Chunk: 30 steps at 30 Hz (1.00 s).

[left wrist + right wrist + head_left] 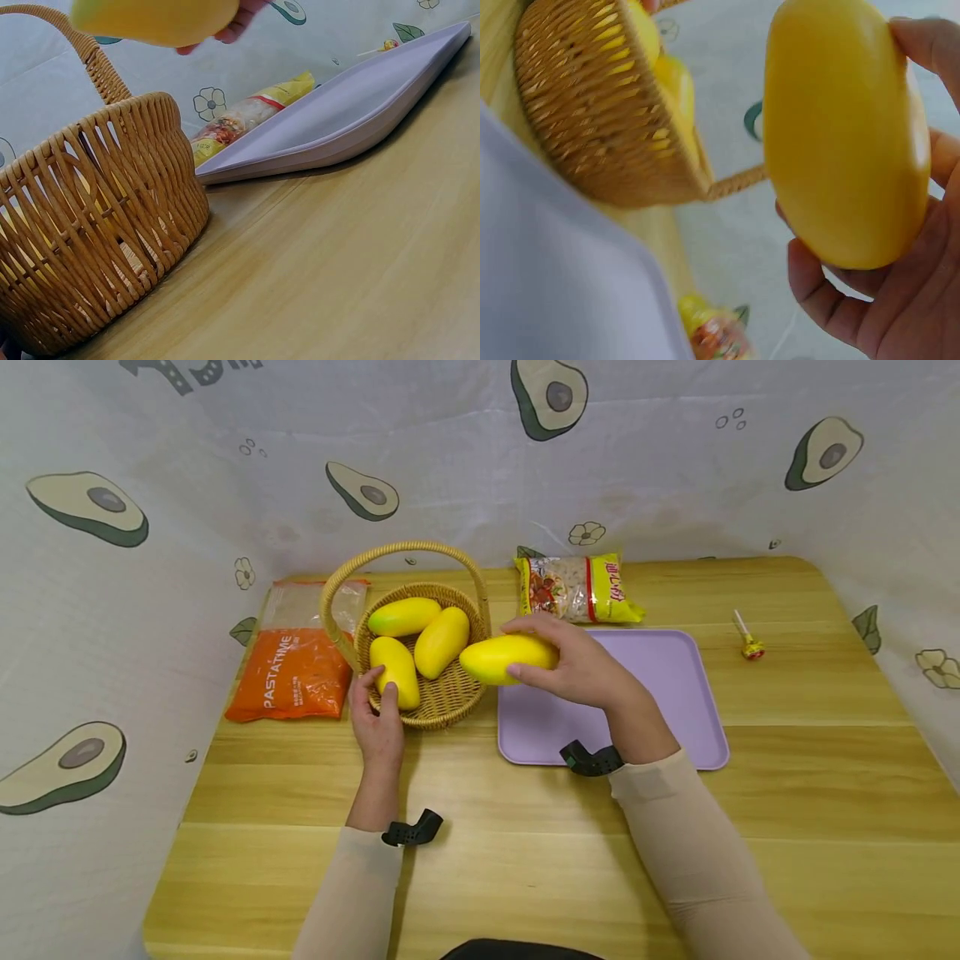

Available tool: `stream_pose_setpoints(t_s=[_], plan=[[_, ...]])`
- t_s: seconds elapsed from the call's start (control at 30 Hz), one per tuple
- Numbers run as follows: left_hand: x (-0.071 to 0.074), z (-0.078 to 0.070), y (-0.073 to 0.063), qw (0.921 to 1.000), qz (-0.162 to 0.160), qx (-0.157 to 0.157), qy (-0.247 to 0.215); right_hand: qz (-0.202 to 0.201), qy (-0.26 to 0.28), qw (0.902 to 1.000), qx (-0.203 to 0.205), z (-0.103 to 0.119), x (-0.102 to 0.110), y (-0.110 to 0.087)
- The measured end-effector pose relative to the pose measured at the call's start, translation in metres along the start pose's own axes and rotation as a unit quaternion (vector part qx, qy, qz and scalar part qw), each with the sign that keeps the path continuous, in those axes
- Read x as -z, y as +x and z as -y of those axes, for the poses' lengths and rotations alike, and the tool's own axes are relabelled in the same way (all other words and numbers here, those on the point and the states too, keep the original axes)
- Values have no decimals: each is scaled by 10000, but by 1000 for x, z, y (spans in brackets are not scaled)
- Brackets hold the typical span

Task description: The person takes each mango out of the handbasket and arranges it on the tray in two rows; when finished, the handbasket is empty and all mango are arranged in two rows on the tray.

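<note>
A wicker basket (450, 714) with a tall arched handle stands left of the middle of the table, three yellow mangoes inside, among them an upper-left mango (405, 617) with a greenish end. At the basket's near-left rim, my left hand (378, 727) grips the edge, thumb and a fingertip beside the nearest mango (395, 672). My right hand (573, 664) holds another mango (498, 660) between thumb and fingers, raised near the basket's right rim and over the left part of a lilac tray (611, 752). In the right wrist view this held mango (844, 135) appears large, with fingers behind it.
Left of the basket lies an orange PASTATIME bag (288, 681). Behind the tray is a yellow-and-clear food packet (573, 589). A lollipop (750, 643) lies at the right. Avocado-print cloth (450, 452) encloses the table's back and sides.
</note>
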<state>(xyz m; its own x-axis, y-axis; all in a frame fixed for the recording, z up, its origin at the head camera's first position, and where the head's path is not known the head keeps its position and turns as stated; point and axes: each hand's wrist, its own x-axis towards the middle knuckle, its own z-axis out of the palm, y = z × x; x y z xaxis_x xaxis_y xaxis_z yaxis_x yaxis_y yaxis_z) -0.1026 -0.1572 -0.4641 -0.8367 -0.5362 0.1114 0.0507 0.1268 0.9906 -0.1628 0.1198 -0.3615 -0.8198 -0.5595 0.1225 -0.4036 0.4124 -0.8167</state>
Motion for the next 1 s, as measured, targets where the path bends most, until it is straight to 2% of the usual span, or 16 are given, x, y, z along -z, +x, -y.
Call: stream_pose_setpoints(t_s=[0.13,0.23,0.37,0.43,0.53,0.7,0.83,1.0], plan=[[1,1,0,10000,-18,-46,19,-573,295,9935,-940,-18,1,-9],[1,1,1,10000,-27,-87,21,-1028,430,9841,-1385,-28,4,-14],[0,1,2,9999,-40,-132,-6,-1615,759,9714,-1568,-34,9,-17],[0,1,2,9999,-38,-132,-21,-1780,998,9659,-1594,-35,14,-19],[0,1,2,9999,-31,-119,-39,-1649,1308,9647,-1583,-36,23,-20],[0,0,2,9999,-16,-106,-47,-1144,1397,9733,-1417,-31,41,-16],[0,1,1,10000,8,-32,-2,-1303,1181,9746,-1385,-27,52,-10],[0,1,1,10000,21,10,71,-1454,946,9705,-1673,-25,57,1]])
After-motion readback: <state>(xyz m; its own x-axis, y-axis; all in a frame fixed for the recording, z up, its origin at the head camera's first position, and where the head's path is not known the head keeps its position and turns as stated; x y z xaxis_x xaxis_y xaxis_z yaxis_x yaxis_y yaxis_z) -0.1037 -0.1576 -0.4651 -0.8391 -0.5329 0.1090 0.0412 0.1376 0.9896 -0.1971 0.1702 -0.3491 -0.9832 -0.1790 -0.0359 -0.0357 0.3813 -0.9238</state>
